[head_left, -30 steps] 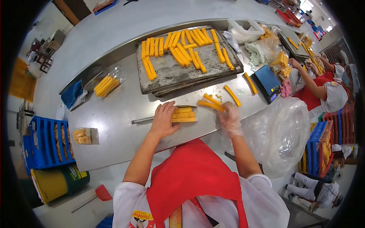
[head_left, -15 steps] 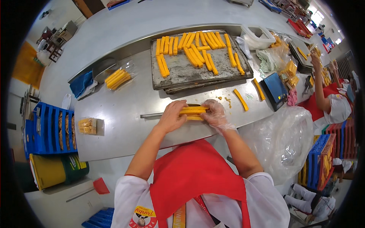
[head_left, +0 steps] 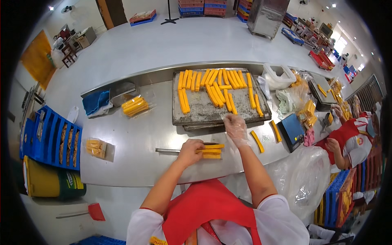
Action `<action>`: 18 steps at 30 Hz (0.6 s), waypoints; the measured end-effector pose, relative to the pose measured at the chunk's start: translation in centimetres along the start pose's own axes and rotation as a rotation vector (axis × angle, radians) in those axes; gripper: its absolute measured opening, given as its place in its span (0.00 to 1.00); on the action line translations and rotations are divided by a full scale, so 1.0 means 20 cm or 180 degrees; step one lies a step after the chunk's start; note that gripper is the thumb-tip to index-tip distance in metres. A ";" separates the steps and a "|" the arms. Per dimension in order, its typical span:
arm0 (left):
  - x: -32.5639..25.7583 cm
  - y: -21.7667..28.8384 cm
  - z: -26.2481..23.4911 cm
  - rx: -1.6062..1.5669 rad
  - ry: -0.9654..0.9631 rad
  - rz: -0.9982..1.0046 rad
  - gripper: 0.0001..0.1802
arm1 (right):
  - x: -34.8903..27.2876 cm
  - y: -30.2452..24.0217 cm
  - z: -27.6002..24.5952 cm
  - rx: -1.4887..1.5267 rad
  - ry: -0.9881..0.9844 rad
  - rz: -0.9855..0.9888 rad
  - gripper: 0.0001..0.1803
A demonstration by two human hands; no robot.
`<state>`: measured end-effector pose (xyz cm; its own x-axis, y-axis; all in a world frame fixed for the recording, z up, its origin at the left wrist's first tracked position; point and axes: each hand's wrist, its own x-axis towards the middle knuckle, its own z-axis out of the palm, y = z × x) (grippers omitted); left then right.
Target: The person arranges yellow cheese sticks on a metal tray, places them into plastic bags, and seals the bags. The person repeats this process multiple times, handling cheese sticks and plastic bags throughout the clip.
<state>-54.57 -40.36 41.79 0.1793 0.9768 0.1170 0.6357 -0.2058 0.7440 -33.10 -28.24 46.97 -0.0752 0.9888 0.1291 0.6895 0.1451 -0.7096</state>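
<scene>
My bare left hand (head_left: 190,152) is closed over the left end of a small stack of yellow sticks (head_left: 211,156), which look like baked dough or cake. The stack lies beside a long narrow metal bar (head_left: 166,150) that sticks out to the left. At the near edge of the dark baking tray (head_left: 196,116) is my right hand (head_left: 236,130), in a clear plastic glove. Its fingers curl downward and are partly hidden, and nothing shows in them. Many more yellow sticks (head_left: 214,96) lie in rows on the tray. Two loose sticks (head_left: 257,141) rest on the steel table, right of my right hand.
Bagged sticks (head_left: 134,106) and a smaller pack (head_left: 96,148) lie on the left of the table (head_left: 130,163). Rightward are a blue flat device (head_left: 292,130), a white tub (head_left: 278,76) and a large clear plastic bag (head_left: 304,169). A co-worker in a red apron (head_left: 343,139) works at far right.
My right hand has left the stack and moved forward to the tray's near edge. My left hand stays on the stack. The view has tilted up, showing more floor beyond the table.
</scene>
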 end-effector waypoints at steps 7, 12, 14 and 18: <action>-0.02 -0.02 0.00 -0.0006 -0.0055 0.0016 0.15 | 0.36 -0.13 0.17 -0.0926 -0.0222 0.0152 0.17; -0.01 -0.01 0.00 0.0052 0.0034 0.0117 0.14 | 0.36 0.03 0.20 -0.0781 0.0058 0.0216 0.13; -0.02 0.00 0.00 -0.0007 0.0065 0.0139 0.14 | 0.26 0.12 0.14 -0.0777 0.0335 -0.0050 0.15; -0.02 -0.02 0.01 -0.0033 0.0089 0.0030 0.14 | 0.00 0.20 -0.11 0.1293 -0.0808 0.0003 0.20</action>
<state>-54.78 -40.60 41.32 0.1641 0.9761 0.1424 0.6263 -0.2146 0.7495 -28.67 -27.64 45.68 -0.2831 0.9591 -0.0089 0.3560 0.0964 -0.9295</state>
